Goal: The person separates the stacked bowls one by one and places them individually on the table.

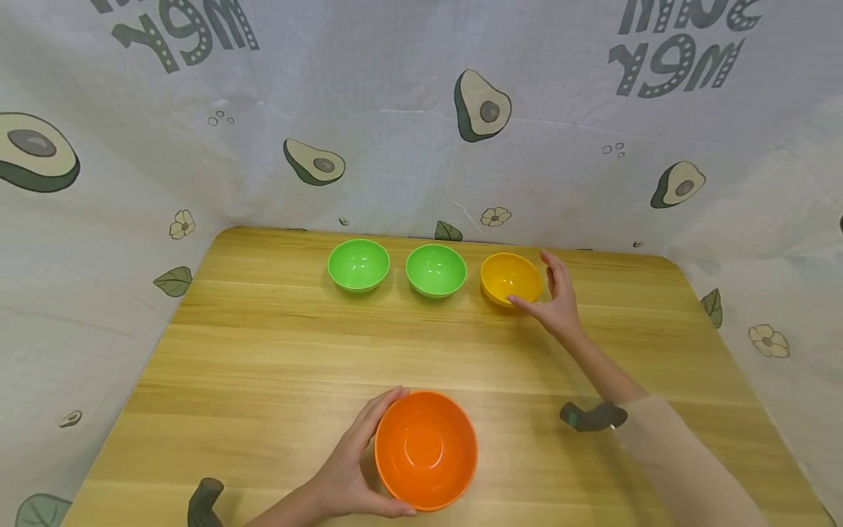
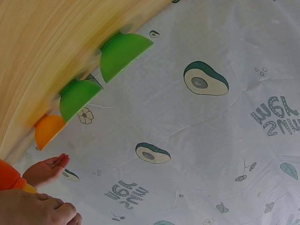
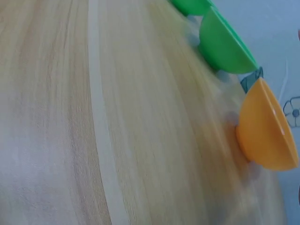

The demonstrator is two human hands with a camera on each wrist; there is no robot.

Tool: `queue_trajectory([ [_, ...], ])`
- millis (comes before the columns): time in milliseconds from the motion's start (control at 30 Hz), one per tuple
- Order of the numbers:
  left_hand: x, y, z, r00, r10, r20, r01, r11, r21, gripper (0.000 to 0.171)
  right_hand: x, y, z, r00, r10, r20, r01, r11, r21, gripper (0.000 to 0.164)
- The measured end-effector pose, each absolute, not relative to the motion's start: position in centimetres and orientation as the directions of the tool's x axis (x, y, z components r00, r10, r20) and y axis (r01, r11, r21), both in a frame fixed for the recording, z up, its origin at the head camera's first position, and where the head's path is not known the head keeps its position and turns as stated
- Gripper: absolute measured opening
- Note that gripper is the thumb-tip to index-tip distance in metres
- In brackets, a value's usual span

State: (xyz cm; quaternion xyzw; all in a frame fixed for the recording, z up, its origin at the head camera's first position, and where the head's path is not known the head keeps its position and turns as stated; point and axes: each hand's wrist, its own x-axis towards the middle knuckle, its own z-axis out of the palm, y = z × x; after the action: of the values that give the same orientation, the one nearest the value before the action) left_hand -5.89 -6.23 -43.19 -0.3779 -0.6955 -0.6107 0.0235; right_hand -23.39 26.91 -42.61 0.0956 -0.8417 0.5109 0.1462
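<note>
Nearest the camera, one large, round, glossy orange bowl (image 1: 426, 450) is being gripped around its left side by the left hand (image 1: 344, 472). Farther away, rightward, one smaller, round, glossy yellow bowl (image 1: 508, 277), having no long axis, is being flanked by the nearer right hand (image 1: 558, 305). Its fingers and thumb are being held apart, the bowl lying leftward, partly between them; whether contact is being made cannot be told.

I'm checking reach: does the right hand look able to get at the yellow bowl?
Very likely yes: the right hand is spread at the yellow bowl, and nothing stands between them; the nearer green bowl sits on the other side.
</note>
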Motion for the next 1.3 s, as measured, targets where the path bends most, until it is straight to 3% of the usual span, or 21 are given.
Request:
queue_trajectory([
  [500, -5.9, -6.3, -44.4, -0.721, 0.497, 0.483, 0.536, -0.042, 0.843, 0.108, -20.3, 23.9, -40.7, -0.906, -0.195, 0.377, -0.423, 0.345, -0.838, 0.082],
  [600, -6.0, -6.2, -45.6, -0.718, 0.497, 0.487, 0.543, -0.038, 0.839, 0.111, -18.6, 22.6, -40.4, -0.857, -0.296, 0.422, -0.5, 0.28, -0.819, 0.085],
  [833, -6.0, -6.3, -46.0, -0.722, 0.503, 0.475, 0.547, -0.005, 0.837, 0.111, -15.0, 20.1, -39.4, -0.674, -0.514, 0.53, -0.675, 0.137, -0.725, 0.084],
  [1067, -6.1, -6.3, -46.2, -0.714, 0.506, 0.485, 0.551, -0.021, 0.834, 0.112, -13.4, 19.8, -40.7, -0.653, -0.606, 0.455, -0.688, 0.224, -0.69, 0.084],
  [1300, -5.9, -6.2, -43.9, -0.697, 0.498, 0.516, 0.568, -0.058, 0.821, 0.105, -11.7, 19.0, -41.1, -0.631, -0.67, 0.392, -0.686, 0.246, -0.684, 0.08],
])
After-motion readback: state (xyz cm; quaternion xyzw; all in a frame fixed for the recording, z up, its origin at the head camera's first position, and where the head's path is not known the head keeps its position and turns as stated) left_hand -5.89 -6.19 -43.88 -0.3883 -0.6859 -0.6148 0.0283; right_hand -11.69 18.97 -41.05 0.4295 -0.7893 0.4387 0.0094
